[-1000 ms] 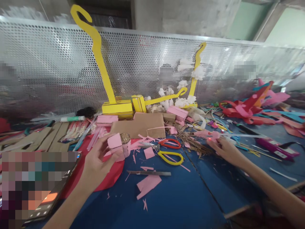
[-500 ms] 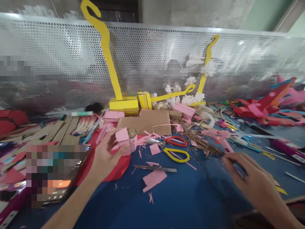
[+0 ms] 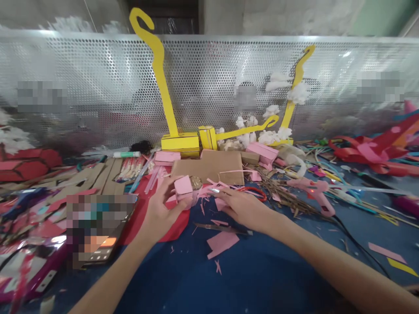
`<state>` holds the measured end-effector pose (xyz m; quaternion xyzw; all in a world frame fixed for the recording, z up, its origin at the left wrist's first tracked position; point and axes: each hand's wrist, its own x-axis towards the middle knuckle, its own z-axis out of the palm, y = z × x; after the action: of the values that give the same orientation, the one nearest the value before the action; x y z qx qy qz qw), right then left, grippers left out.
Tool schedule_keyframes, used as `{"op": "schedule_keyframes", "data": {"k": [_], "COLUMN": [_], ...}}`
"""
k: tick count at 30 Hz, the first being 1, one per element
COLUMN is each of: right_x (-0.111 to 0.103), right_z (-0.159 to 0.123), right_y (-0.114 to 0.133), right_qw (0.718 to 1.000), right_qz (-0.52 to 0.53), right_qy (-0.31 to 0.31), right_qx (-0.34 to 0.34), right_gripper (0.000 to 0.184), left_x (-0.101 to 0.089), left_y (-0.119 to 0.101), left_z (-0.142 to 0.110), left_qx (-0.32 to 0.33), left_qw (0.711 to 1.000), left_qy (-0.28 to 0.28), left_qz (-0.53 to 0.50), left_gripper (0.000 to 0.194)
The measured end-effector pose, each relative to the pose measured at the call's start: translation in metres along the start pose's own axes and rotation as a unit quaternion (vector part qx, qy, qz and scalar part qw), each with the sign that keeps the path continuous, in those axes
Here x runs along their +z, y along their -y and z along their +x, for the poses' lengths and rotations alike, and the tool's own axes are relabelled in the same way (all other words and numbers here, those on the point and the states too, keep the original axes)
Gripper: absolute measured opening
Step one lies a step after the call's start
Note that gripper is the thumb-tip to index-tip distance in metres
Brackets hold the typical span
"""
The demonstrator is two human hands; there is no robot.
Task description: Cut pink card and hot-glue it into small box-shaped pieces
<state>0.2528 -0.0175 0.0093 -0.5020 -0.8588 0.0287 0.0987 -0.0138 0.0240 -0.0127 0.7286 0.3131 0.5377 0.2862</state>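
My left hand (image 3: pixel 163 205) is closed around a small pink paper-covered box (image 3: pixel 183 186), thumb in front and fingers behind. A round brownish piece (image 3: pixel 196 182) shows beside the box's upper right side. Just to the right, my right hand (image 3: pixel 240 207) reaches over the scissors, with fingers stretched out and the thumb lower down. Only part of the scissors' red handle (image 3: pixel 262 195) shows past the hand; the yellow handle is hidden. A pink paper piece (image 3: pixel 221 203) lies under the fingers. Below are a thin metal blade (image 3: pixel 225 228) and a larger pink scrap (image 3: pixel 222 244).
A pink glue gun (image 3: pixel 316 192) with its cord lies to the right. Brown cardboard (image 3: pixel 209 168) and yellow hook-shaped paper pieces (image 3: pixel 163 87) stand behind, before a perforated metal panel (image 3: pixel 209 65). At left are a phone (image 3: pixel 104 253) and red paper (image 3: pixel 137 226).
My right hand has moved left from near the glue gun to over the scissors. My left hand keeps hold of the pink box. The view has shifted slightly left.
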Motion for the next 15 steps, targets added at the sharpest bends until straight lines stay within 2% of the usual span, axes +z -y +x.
{"op": "schedule_keyframes", "data": {"k": [8,11,14,15], "right_x": [0.007,0.002,-0.015,-0.024], "right_z": [0.009,0.002,-0.017,-0.023], "right_y": [-0.005,0.008,0.032,0.04], "right_qw": [0.999,0.999,0.994,0.985], "right_qz": [0.031,0.052,0.092,0.146], "right_qy": [0.015,0.016,0.038,0.043], "right_qx": [0.011,0.005,-0.045,-0.076], "right_gripper": [0.04,0.03,0.019,0.018], "left_x": [0.0,0.0,0.0,0.0], "left_y": [0.003,0.002,-0.001,-0.002], "left_z": [-0.001,-0.001,-0.001,-0.001], "left_qx": [-0.002,-0.003,-0.007,-0.009], "left_qw": [1.0,1.0,1.0,1.0], "left_qy": [0.008,0.013,0.019,0.02], "left_qz": [-0.003,-0.003,0.004,0.008], "left_gripper": [0.052,0.052,0.051,0.051]}}
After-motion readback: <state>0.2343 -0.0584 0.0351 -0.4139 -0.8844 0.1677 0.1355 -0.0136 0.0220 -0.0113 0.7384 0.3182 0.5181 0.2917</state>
